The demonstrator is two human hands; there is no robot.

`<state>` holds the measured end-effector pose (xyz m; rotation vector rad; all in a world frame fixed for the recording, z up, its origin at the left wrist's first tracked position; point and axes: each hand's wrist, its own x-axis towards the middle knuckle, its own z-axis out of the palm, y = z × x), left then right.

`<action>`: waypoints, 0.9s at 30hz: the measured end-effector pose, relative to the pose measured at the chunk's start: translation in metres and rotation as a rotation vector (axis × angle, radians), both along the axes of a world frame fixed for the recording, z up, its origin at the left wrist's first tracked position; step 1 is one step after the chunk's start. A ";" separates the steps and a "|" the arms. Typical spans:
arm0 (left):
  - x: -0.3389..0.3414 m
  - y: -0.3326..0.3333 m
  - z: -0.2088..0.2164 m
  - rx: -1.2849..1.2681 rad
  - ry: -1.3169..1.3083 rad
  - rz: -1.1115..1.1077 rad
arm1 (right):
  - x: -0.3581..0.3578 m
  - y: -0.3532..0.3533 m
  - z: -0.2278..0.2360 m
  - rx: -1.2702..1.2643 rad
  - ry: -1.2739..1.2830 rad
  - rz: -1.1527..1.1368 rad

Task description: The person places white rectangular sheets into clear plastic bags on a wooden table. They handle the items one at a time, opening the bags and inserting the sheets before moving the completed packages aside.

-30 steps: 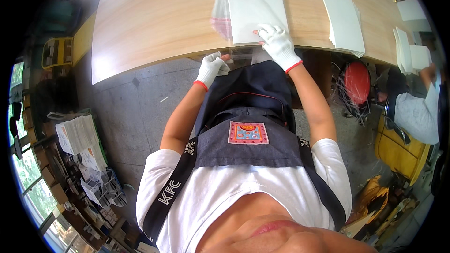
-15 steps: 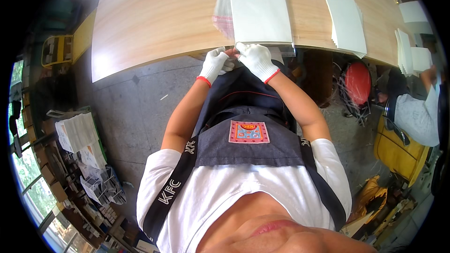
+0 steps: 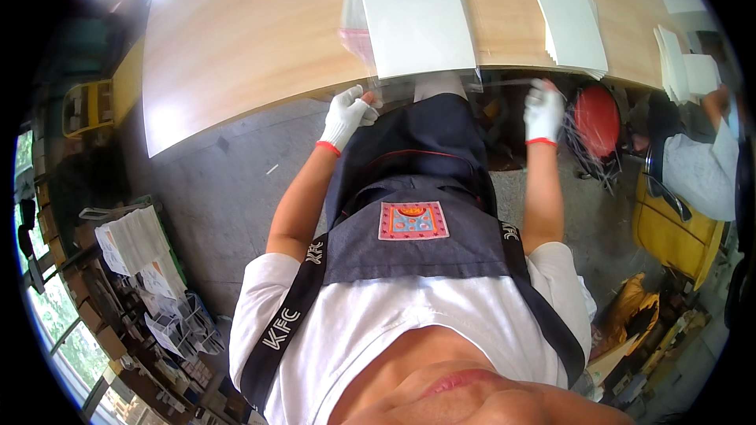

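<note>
Two hands in white gloves with red cuffs show past the worktop's [image 3: 244, 47] near edge. The left hand [image 3: 346, 116], fingers curled, is just beside clear plastic at that edge; the right hand [image 3: 543, 110], blurred, is well apart to the right, with a thin, faint strip [image 3: 512, 82] reaching toward it. Between them, farther off, a white sheet [image 3: 417, 24] with a small label lies over clear bags [image 3: 353, 0]. Right of it lies a fanned white stack [image 3: 561, 20]. At far right, a person [image 3: 701, 177] is by a yellow chair [image 3: 679, 228].
</note>
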<state>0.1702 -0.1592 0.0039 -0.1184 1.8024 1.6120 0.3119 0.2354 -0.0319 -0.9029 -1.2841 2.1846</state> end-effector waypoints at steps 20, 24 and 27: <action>-0.009 0.008 0.016 -0.325 1.693 -0.315 | -0.058 -0.081 0.052 1.868 0.254 0.378; 0.014 -0.008 0.001 -0.299 1.372 -0.232 | -0.040 -0.102 0.032 1.426 0.208 0.355; 0.030 -0.007 -0.027 -0.197 0.903 0.031 | -0.031 -0.129 0.022 1.023 -0.079 0.258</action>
